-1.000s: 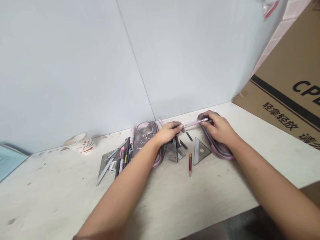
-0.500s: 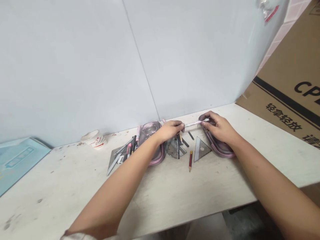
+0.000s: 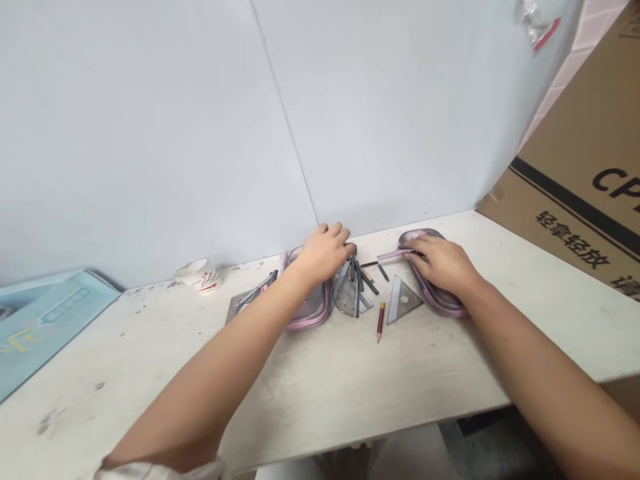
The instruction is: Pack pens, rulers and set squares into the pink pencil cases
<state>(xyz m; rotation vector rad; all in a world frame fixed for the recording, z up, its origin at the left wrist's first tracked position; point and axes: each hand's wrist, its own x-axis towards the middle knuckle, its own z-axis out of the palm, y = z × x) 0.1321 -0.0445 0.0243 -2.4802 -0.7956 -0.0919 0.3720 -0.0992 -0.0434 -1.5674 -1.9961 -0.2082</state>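
My right hand [image 3: 443, 263] pinches a slim pale pen [image 3: 393, 255] by one end, over the open pinkish-grey pencil case [image 3: 447, 308] on the right. My left hand [image 3: 325, 253] is above a second pencil case [image 3: 313, 313], fingers bent and apart, beside dark pens [image 3: 359, 277]; its palm side is hidden. Between the cases lie a clear protractor [image 3: 345, 300], a set square [image 3: 404, 300], short black sticks [image 3: 383, 272] and a red pencil [image 3: 381, 323].
A paper cup [image 3: 200, 277] stands by the wall on the left, near a light-blue flat box or folder [image 3: 45, 333]. More rulers and pens [image 3: 250, 299] lie partly behind my left forearm. A large cardboard box [image 3: 575, 173] leans at the right.
My left hand has let go of the pale pen and moved left toward the left case and dark pens. My right hand has lowered the pen over the right case.
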